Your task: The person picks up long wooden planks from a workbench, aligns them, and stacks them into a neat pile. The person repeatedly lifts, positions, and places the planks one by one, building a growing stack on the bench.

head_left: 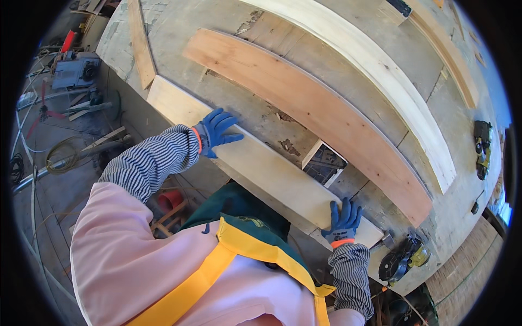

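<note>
Yellow strap [232, 239] across my chest, dark green apron [239, 204] below it, and just past that, both hands at work on the pale board [272, 171]. It lies flat along the near edge of the bench [174, 35], running slantwise from upper left to lower right in front of me. My left hand [213, 133] is on its left half, blue glove, fingers fanned wide; my right hand [342, 223] is near its right end, fingers spread too and pointing away from me. So the grip is wide on both sides, palms down; whether either thumb hooks under the edge, I can't tell. Below the bench on my left, a red bucket [170, 200]. At the near right corner, close to the board's end, a black and yellow-green power tool [405, 258] with a round part. Just beyond the board, a square opening [311, 153] with pale walls shows dark clutter underneath. Farther over, a reddish plank [304, 100] curves across, its bend partly the lens, and past it comes a whitish plank [375, 70]. Left, a narrow wooden strip [142, 49] meets the pale board's far end. Off right, another power tool [482, 149] sits near the bench's rim, and farthest out, a long light-brown batten [446, 57].
</note>
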Demonstrator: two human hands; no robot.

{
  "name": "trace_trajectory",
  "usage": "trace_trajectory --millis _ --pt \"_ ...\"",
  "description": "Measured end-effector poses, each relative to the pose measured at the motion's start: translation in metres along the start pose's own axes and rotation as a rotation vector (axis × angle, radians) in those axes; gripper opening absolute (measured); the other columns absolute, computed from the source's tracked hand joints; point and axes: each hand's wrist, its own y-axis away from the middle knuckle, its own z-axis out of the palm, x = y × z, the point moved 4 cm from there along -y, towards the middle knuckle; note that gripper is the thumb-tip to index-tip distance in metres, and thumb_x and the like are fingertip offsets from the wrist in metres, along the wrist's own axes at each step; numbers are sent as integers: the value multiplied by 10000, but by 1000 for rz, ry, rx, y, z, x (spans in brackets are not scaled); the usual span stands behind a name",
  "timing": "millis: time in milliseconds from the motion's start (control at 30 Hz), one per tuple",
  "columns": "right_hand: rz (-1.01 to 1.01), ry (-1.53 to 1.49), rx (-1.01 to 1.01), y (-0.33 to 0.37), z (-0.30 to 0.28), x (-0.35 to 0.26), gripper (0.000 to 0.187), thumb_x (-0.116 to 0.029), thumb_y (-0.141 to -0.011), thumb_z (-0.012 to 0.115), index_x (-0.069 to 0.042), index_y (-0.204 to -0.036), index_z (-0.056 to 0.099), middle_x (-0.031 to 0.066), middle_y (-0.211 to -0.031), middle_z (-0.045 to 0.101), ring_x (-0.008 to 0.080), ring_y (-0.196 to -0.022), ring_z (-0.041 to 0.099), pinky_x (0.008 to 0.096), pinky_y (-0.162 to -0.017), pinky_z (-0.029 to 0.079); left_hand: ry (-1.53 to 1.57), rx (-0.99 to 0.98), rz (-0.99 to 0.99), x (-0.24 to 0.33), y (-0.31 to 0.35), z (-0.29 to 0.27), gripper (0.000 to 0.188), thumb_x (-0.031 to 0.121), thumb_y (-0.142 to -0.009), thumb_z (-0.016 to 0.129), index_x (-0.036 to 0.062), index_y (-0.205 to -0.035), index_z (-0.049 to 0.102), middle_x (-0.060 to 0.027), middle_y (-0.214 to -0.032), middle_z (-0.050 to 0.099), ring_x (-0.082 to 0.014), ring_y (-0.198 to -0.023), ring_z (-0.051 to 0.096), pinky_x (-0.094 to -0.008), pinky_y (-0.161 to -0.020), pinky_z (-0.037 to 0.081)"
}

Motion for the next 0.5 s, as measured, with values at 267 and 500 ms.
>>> trace_trajectory --millis 267,500 --pt "-65 101 144 19 -109 -14 831 -361 -556 747 -195 -1342 536 196 -1445 381 428 -1304 371 629 -1106 257 -2 302 65 6 54 -85 941 582 -602 725 271 -1453 469 -266 -1478 341 -462 -1328 370 -660 -1097 262" --pt "-76 300 215 -21 -203 89 939 -400 -599 757 -101 -1420 412 260 -1457 356 457 -1330 357 632 -1101 256 -32 621 50 -17 -39 -191 968 538 -592 788 350 -1462 406 -253 -1378 406 -456 -1234 445 -651 -1093 279"
